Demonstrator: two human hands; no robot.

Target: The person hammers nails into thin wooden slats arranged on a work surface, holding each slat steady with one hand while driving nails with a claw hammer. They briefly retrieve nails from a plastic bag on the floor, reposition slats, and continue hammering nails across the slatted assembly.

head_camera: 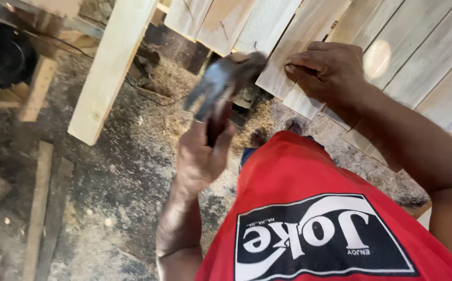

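Note:
My left hand [200, 156] is shut on the dark handle of a claw hammer [220, 83]. Its metal head is raised and blurred, just left of the planks. My right hand [330, 73] rests on a row of pale wooden planks [283, 26], with thumb and forefinger pinched together at a plank's lower end. Whatever they pinch is too small to make out. The hammer head hangs about a hand's width to the left of those fingertips. A red shirt with a black and white print fills the lower right.
A pale wooden beam [111, 67] slants down at the upper left. A black round object [2, 52] sits at the far left. Sawdust covers the floor [132, 156], with wood strips [41, 208] lying at the left. My toes [293, 126] show below the planks.

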